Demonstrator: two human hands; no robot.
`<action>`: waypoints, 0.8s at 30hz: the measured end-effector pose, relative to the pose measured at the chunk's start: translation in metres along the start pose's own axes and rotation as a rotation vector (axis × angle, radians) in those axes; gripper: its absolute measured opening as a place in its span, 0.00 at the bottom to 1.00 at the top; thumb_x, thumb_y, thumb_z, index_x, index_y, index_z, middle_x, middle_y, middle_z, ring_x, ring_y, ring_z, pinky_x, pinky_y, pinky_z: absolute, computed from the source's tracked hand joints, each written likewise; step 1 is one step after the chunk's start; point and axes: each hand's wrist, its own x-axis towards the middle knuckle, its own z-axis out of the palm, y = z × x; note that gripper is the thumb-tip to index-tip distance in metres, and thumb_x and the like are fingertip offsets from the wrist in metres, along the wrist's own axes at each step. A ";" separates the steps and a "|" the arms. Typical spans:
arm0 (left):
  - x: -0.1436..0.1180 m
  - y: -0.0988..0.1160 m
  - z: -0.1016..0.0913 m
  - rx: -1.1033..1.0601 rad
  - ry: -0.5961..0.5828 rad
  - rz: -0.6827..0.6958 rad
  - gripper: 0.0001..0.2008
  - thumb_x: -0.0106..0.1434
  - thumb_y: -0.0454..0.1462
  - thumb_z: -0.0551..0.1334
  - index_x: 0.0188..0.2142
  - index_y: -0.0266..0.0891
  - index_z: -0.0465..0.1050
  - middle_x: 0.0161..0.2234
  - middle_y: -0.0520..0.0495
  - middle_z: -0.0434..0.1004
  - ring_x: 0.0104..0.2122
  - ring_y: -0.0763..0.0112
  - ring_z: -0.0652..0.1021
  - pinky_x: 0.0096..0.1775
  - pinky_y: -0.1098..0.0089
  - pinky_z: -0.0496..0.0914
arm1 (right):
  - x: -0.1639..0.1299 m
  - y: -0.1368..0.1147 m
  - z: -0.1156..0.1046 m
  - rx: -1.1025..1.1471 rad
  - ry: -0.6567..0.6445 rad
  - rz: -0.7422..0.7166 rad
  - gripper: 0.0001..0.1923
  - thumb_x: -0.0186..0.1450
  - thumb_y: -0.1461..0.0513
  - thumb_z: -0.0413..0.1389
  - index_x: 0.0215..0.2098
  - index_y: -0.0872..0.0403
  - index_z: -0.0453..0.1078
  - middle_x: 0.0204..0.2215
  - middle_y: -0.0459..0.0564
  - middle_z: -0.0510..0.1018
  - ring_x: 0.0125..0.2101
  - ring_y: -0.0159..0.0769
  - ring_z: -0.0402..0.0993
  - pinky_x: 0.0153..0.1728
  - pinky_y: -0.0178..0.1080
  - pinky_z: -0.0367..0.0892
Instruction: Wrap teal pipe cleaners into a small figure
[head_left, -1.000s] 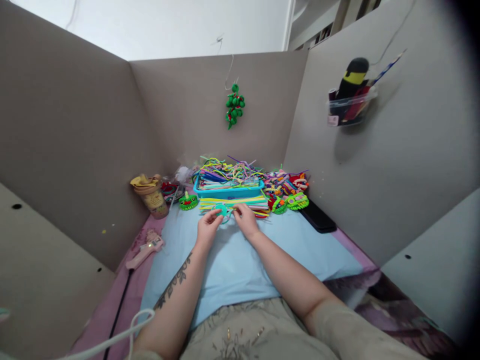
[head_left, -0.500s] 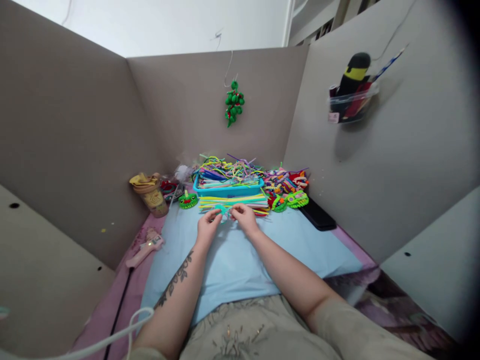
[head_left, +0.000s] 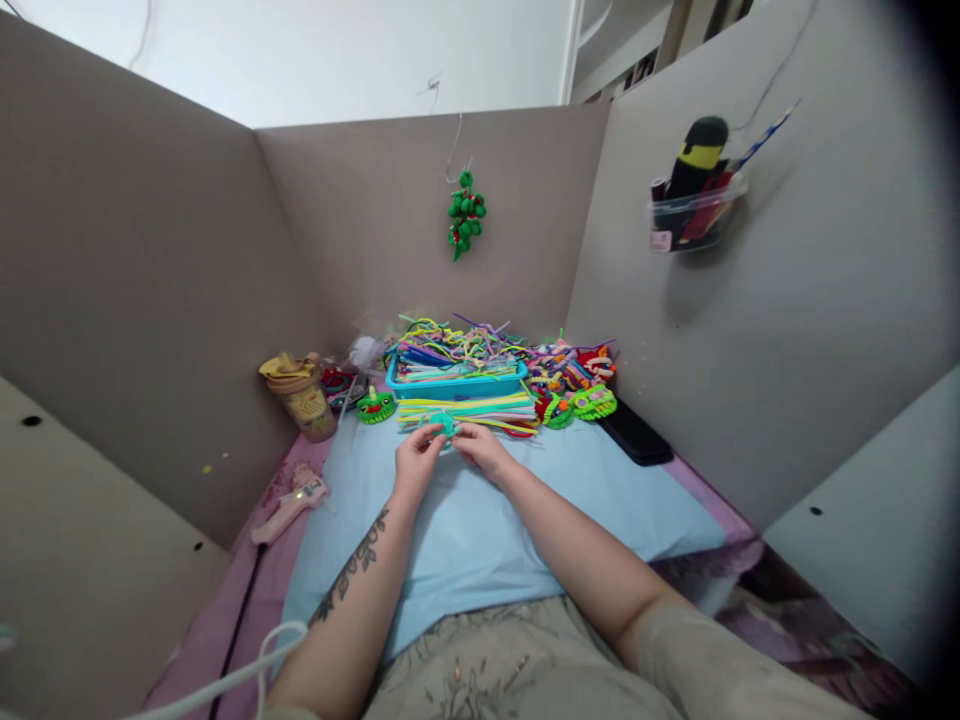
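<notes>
Pinching a small teal coil [head_left: 441, 424] between both hands, I judge the work goes best with short, tight turns and the piece kept low over the blue sheet [head_left: 480, 520]. My left hand [head_left: 415, 462] closes thumb and fingers on it; my right hand [head_left: 484, 450] nips its other side. Just beyond my fingertips lie the loose stems [head_left: 480, 410], then the tray [head_left: 457, 385].

Left hand [head_left: 415, 462]: extended forward, palm turned inward, fingers curled, thumb and forefinger tips pinched together at the front. Left forearm: bare, tattooed along its upper side, running from lower left up toward centre. Right hand [head_left: 484, 448]: extended forward, knuckles up, fingers bent, fingertips close to those of the left hand. Right forearm: bare, angled from lower right; sleeve at upper arm.
</notes>
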 end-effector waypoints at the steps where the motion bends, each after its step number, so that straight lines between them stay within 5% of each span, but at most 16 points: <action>1: -0.001 0.001 0.000 0.021 0.001 0.012 0.15 0.51 0.41 0.64 0.37 0.34 0.76 0.31 0.45 0.78 0.30 0.68 0.76 0.35 0.70 0.70 | -0.001 -0.001 0.002 0.020 -0.007 0.023 0.06 0.50 0.60 0.57 0.23 0.54 0.66 0.13 0.38 0.64 0.13 0.23 0.57 0.14 0.28 0.49; 7: -0.004 0.006 0.000 0.114 0.001 0.064 0.12 0.53 0.39 0.63 0.37 0.38 0.76 0.34 0.45 0.79 0.32 0.67 0.77 0.37 0.69 0.70 | -0.006 -0.006 0.009 0.188 0.016 0.208 0.16 0.47 0.60 0.59 0.34 0.53 0.66 0.26 0.45 0.76 0.19 0.29 0.72 0.14 0.27 0.58; 24: -0.003 -0.003 0.004 0.069 -0.028 0.068 0.13 0.52 0.40 0.63 0.37 0.37 0.76 0.35 0.44 0.79 0.33 0.67 0.77 0.38 0.68 0.71 | -0.002 0.002 0.018 0.357 0.239 0.162 0.15 0.41 0.63 0.61 0.25 0.53 0.60 0.16 0.39 0.70 0.17 0.28 0.68 0.15 0.27 0.56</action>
